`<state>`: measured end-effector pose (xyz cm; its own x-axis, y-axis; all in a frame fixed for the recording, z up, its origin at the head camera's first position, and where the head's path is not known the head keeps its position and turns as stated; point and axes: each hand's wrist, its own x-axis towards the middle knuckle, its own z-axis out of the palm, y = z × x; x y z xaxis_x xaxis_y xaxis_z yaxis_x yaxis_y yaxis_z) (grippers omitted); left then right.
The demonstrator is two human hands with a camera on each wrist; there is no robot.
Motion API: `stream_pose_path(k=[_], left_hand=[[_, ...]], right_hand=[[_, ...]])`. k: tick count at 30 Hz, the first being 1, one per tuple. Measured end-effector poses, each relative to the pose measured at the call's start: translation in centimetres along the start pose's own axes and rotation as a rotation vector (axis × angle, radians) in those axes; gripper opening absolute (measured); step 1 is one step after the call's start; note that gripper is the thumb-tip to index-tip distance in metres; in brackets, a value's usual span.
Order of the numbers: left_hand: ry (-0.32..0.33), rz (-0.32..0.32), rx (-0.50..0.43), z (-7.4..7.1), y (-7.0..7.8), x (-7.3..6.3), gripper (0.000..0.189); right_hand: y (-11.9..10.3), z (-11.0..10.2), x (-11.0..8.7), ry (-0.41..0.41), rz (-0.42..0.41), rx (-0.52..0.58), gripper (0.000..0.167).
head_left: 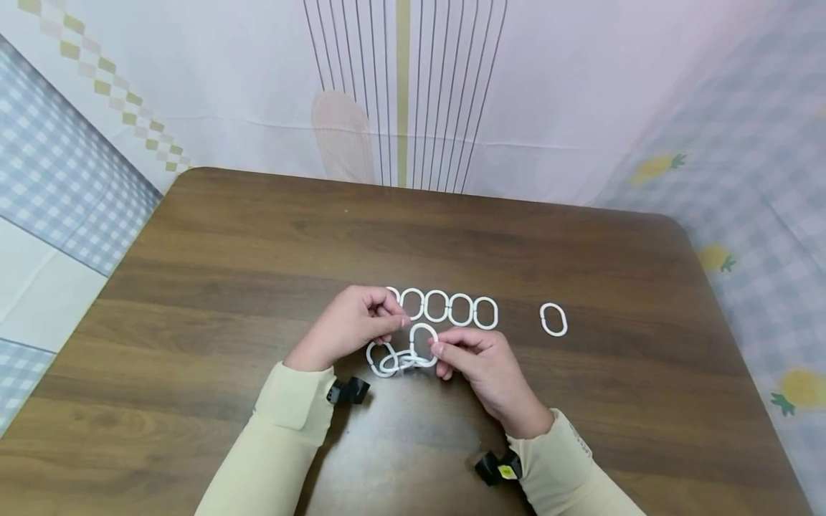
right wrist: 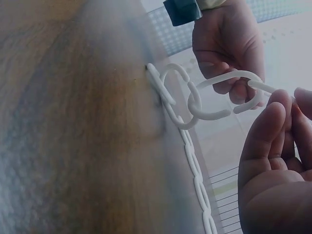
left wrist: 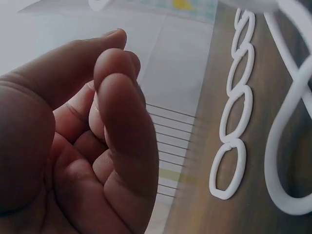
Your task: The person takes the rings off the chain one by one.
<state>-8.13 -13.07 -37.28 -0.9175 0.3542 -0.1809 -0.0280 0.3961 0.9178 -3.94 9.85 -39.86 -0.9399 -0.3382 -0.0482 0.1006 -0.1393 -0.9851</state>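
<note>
My right hand (head_left: 484, 365) pinches an oval white plastic link (head_left: 424, 328) between thumb and fingers. That link is joined to a short chain of white links (head_left: 381, 365) bunched toward the left. In the right wrist view, the fingertips hold one end link (right wrist: 263, 87), and small gaps show in the joined links (right wrist: 212, 116). My left hand (head_left: 351, 322) hovers just left of the raised link, its fingers loosely bent. Seen from the left wrist, this left hand (left wrist: 107, 126) has nothing between thumb and fingers.
Beyond the hands, several white links (head_left: 448, 307) lie side by side in a row, the left end partly hidden by the left hand. A single link (head_left: 553, 319) lies apart to the right. The brown wooden table (head_left: 258, 229) meets a patterned cloth (head_left: 548, 93) at its back edge.
</note>
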Motion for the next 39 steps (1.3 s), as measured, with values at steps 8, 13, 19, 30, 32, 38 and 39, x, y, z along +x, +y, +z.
stream_pose_path(k=[8,13,19,30,32,38,39], left_hand=[[0.009,0.085,-0.031,0.2,-0.1,-0.6,0.012],[-0.035,0.107,-0.015,0.3,0.2,-0.8,0.022],[-0.068,0.131,0.032,0.5,0.7,-1.0,0.019],[-0.102,0.19,0.121,1.2,1.1,-1.0,0.01],[-0.098,0.203,0.141,1.2,1.1,-1.0,0.009],[-0.082,0.198,0.151,1.0,1.2,-1.0,0.007],[-0.077,0.194,0.148,0.9,1.2,-1.0,0.007]], right_hand=[[-0.4,-0.5,-0.1,-0.006,-0.007,0.099,0.011],[-0.7,-0.9,-0.1,-0.011,-0.038,0.156,0.025],[-1.1,-1.2,-0.1,-0.011,-0.049,0.178,0.023],[-1.6,-1.6,0.0,-0.008,-0.075,0.223,0.019],[-1.6,-1.6,0.0,-0.007,-0.067,0.231,0.019],[-1.6,-1.6,-0.1,-0.023,-0.023,0.244,0.021],[-1.5,-1.6,-0.1,-0.027,-0.014,0.247,0.021]])
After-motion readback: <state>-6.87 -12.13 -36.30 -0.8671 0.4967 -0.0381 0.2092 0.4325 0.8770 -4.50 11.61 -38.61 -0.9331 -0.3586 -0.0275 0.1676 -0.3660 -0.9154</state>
